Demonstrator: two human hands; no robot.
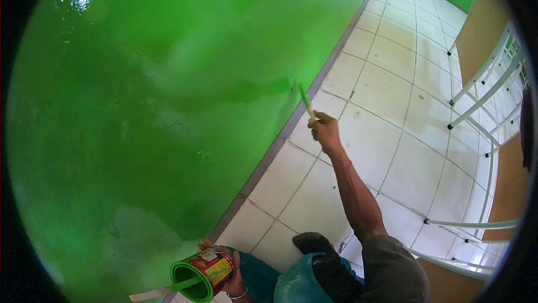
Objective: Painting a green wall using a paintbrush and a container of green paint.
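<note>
While green wall (140, 112) fills the left, stick (148, 295) leans in open paint can (221, 266), low in view; left hand (236, 281) wrapped round can's side. Brush (307, 105) at wall's lower edge, contact unclear; right hand (326, 131) closed on handle. Then white floor tiles (414, 160), chairs (481, 37) far right.

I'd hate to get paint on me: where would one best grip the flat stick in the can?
Probably the pale end of the flat stick, from the left: it juts beyond the paint can, while the inner part is green.
</note>
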